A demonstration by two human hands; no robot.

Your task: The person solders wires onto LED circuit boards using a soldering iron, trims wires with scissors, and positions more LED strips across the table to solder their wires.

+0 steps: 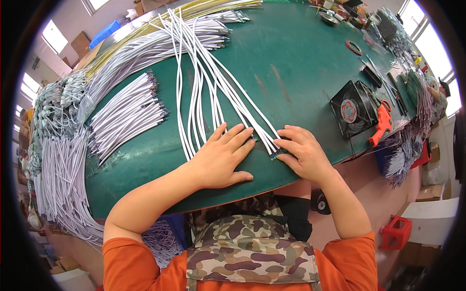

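White cables (204, 82), a loose fan of long leads, lie on the green table top (291, 63), their near ends gathered between both hands at the table's near edge. Left hand (221, 157): flat, fingers spread, palm pressing the cables down; grips nothing. Right hand (303, 153): fingers curled, tips touching the cable ends just beside the left fingertips; whether it pinches them cannot be told. Shorter white cable bundle (128, 114) left of the fan. Black fan unit (352, 109) and orange tool (382, 123) to the right.
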